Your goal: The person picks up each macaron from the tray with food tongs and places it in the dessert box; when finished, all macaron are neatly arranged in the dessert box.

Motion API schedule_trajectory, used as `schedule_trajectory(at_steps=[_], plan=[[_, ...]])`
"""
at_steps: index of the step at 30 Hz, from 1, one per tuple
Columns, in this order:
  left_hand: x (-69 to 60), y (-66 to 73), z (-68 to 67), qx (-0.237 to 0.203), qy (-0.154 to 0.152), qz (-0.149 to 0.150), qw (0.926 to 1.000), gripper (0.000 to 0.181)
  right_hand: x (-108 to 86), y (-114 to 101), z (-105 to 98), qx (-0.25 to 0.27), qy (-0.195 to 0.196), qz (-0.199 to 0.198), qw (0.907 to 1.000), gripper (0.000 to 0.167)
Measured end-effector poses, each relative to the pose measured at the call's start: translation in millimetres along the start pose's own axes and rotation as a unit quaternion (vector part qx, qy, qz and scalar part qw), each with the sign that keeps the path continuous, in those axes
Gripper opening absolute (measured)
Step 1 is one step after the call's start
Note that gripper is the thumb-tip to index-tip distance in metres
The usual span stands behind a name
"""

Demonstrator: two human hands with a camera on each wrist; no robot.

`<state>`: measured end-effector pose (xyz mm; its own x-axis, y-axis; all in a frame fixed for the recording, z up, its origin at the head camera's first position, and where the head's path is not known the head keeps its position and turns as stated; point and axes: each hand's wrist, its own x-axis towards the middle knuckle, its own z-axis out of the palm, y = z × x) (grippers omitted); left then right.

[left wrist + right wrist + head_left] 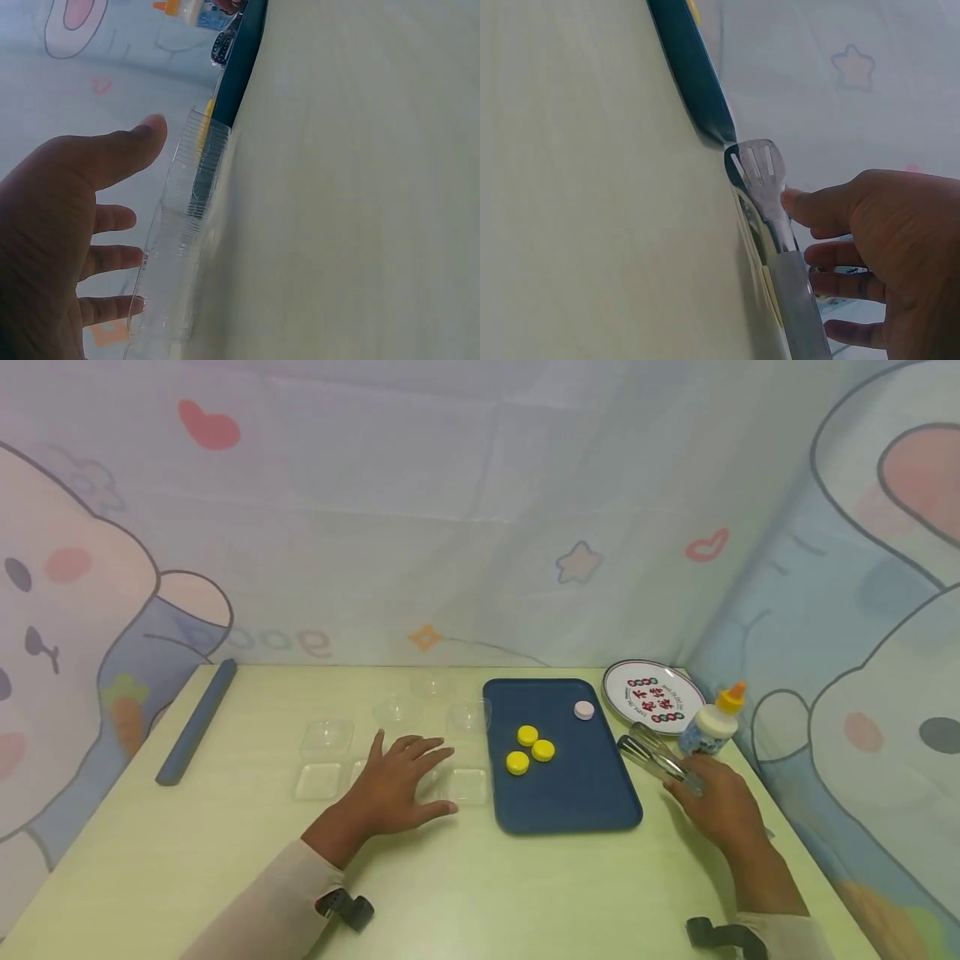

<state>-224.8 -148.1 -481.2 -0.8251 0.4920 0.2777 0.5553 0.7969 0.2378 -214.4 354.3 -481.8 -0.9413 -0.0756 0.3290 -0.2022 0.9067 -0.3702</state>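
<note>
Soft, even light; left of the blue tray (pixel 566 802), clear containers (pixel 468 787) look washed out; wrist views are dimmer.

A grey-blue bar (pixel 197 722) lies far left, a red-lettered plate (pixel 624 689) far right beside a yellow-capped squeeze bottle (pixel 708 727), before a cartoon-printed backdrop (pixel 375 527).

Tongs (pixel 781 234) shiny metal; clear containers (pixel 318 781) glossy plastic.

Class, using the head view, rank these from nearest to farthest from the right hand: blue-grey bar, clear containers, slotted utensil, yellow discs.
1. Slotted utensil: at the right hand.
2. Yellow discs: on the blue tray.
3. Clear containers: left of the tray.
4. Blue-grey bar: far left.
</note>
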Motion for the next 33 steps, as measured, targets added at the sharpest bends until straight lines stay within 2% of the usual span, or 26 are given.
schedule_trajectory(at_steps=[6,14,21,27,33], plan=[[0.1,0.2,0.6,-0.017,-0.005,0.002,0.9998,0.078,-1.4,5,1,0.003,-0.024,0.022,0.9995,0.042],[-1.0,-3.3,2.1,-0.027,-0.012,0.002,0.9995,0.076,-3.5,8,6,0.01,0.004,0.014,0.9999,0.034],[-2.5,-3.8,3.8,-0.041,-0.013,-0.006,0.999,0.073,2.4,11,6,0.015,-0.039,0.045,0.9981,0.033],[4.0,2.0,8.3,-0.052,-0.006,0.01,0.9986,0.07,1.7,15,5,0.023,-0.052,0.064,0.9963,0.032],[12.3,5.9,8.1,-0.043,-0.01,-0.005,0.999,0.069,0.4,16,4,0.029,-0.044,0.055,0.9971,0.029]])
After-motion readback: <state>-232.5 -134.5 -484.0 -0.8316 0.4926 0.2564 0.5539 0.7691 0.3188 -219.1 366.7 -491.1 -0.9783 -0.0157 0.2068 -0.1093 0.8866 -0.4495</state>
